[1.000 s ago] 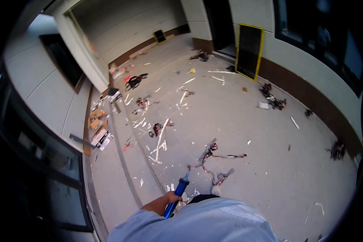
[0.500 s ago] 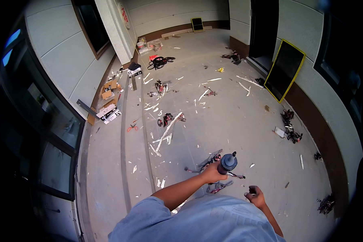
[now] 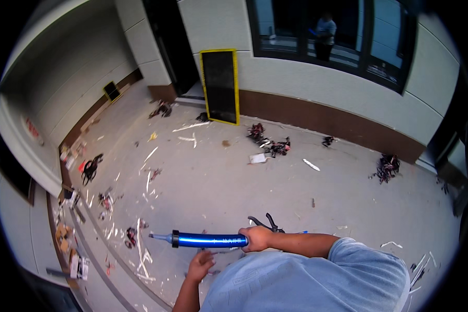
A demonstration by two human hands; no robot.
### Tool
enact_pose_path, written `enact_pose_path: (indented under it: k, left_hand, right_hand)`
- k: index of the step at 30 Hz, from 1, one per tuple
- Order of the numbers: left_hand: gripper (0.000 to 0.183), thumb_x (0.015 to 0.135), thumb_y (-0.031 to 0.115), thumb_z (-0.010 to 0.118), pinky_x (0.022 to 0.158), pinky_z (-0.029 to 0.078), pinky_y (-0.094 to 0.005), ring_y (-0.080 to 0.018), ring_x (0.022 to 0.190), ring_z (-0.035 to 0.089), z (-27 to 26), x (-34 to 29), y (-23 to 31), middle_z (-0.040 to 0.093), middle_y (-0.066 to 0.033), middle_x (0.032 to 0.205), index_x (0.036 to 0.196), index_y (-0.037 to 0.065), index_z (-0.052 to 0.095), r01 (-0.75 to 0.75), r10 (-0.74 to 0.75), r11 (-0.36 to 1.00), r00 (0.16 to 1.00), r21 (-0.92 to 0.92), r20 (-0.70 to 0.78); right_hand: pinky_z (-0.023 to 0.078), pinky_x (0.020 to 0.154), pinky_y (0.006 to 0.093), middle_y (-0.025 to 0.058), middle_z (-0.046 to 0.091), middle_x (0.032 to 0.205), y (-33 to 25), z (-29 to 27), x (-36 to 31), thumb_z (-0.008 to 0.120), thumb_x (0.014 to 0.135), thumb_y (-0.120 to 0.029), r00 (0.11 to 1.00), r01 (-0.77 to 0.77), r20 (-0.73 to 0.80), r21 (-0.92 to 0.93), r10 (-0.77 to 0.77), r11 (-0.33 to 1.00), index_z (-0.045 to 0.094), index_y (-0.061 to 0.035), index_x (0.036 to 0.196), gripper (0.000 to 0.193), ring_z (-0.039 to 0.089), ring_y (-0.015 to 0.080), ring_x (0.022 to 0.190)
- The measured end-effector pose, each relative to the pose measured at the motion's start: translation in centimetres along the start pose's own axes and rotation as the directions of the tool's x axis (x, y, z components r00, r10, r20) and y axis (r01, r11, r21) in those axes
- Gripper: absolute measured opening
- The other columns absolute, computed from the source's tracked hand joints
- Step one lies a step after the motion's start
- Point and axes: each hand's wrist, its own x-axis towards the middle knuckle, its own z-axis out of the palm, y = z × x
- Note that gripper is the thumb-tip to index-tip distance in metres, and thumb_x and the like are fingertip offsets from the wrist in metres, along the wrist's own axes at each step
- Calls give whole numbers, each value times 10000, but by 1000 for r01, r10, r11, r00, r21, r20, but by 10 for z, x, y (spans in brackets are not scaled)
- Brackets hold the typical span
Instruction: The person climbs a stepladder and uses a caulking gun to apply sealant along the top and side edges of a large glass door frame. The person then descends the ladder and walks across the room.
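A caulking gun (image 3: 208, 239) with a shiny blue barrel lies nearly level across the front of my body. Its grey nozzle points left, past a black end ring. My right hand (image 3: 257, 238) is closed round the rear of the barrel, and the gun's black handle and trigger (image 3: 268, 222) stick up just beyond that hand. Below the barrel, my left hand (image 3: 200, 265) is off the gun, its fingers loosely bent and apart, with nothing visible in them.
White strips (image 3: 143, 249) and scraps litter the concrete floor. Dark tangled piles (image 3: 387, 168) lie along the right wall. A yellow-edged black panel (image 3: 220, 86) leans by a doorway. Boxes (image 3: 79, 266) and a coiled black hose or strap (image 3: 91, 169) lie at left.
The view has swung to the right. The caulking gun has passed from my left hand to my right and now lies level with its nozzle to the left. My left hand is free.
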Motion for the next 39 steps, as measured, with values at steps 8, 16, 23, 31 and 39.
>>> enact_pose_path:
  k: [8, 16, 23, 31, 39]
  left_hand:
    - [429, 832, 274, 667, 900, 516, -437, -350, 1035, 660, 23, 88, -170, 688, -209, 1082, 1179, 24, 626, 328, -375, 527, 918, 784, -132]
    - [474, 842, 337, 630, 879, 510, -465, -381, 1022, 656, 80, 215, -166, 685, -231, 1072, 1212, 43, 603, 290, -371, 564, 925, 773, -76]
    - [518, 858, 397, 588, 857, 506, -485, -409, 1006, 655, 89, 359, -164, 683, -250, 1067, 1261, 71, 575, 166, -264, 572, 964, 804, -12]
    - [515, 858, 443, 574, 846, 506, -494, -411, 997, 655, 106, 459, -143, 693, -222, 1066, 1253, 113, 581, -158, -224, 657, 893, 737, 391]
    - [466, 868, 429, 557, 851, 510, -497, -390, 1027, 650, 176, 493, -75, 688, -219, 1080, 1224, 131, 602, 7, -346, 549, 912, 836, 219]
  right_hand:
    - [520, 855, 457, 211, 682, 1026, 119, -76, -66, 687, 751, -374, 937, -342, 50, -54, 345, 938, 592, -63, 1155, 518, 654, 383, 976]
    - [510, 898, 442, 215, 680, 1078, 210, -110, -72, 687, 756, -420, 817, -576, 4, 58, 577, 815, 590, -60, 1209, 587, 649, 375, 1016]
    - [502, 924, 437, 219, 677, 1101, 257, -164, -69, 667, 783, -418, 613, -779, -40, 140, 789, 612, 593, -44, 1216, 576, 644, 368, 1050]
    - [517, 897, 412, 198, 683, 1079, 287, -222, -64, 723, 693, -465, 341, -868, -11, 380, 940, 320, 625, -37, 1169, 648, 655, 340, 1023]
    - [526, 868, 394, 182, 693, 1034, 390, -295, -43, 751, 678, -454, 317, -859, -66, 403, 946, 316, 645, -36, 1141, 633, 670, 320, 962]
